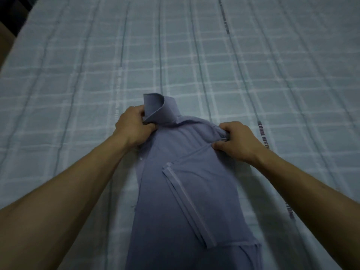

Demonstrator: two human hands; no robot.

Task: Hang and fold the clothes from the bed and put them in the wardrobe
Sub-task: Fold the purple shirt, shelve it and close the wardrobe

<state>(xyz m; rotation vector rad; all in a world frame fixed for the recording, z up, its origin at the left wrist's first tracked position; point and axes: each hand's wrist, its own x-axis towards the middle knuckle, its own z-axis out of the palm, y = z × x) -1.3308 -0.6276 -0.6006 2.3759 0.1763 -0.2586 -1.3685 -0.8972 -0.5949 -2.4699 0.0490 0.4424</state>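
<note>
Two hands hold one garment. I have the long-sleeved blue-grey cotton shirt (187, 191) lying back-up at the 6 o'clock side of the pale blue checked bed cover (194, 45), collar end pointing to 12 o'clock. My left hand (132, 127) has its fingers curled around the shoulder just beside the upturned stiff collar (155, 108); my right hand (235, 141) pinches the opposite shoulder seam, thumb beneath. I judge this paired shoulder hold is there to keep both side folds square. One folded sleeve (189, 203) lies diagonally across the back, cuff toward 5 o'clock, so the width is already narrowed. Shirt edges sit well apart from the bed's left edge at 10 o'clock. Open cover extends from 9 through 3 o'clock, ample for folding lengthwise. No wardrobe is in view.
</note>
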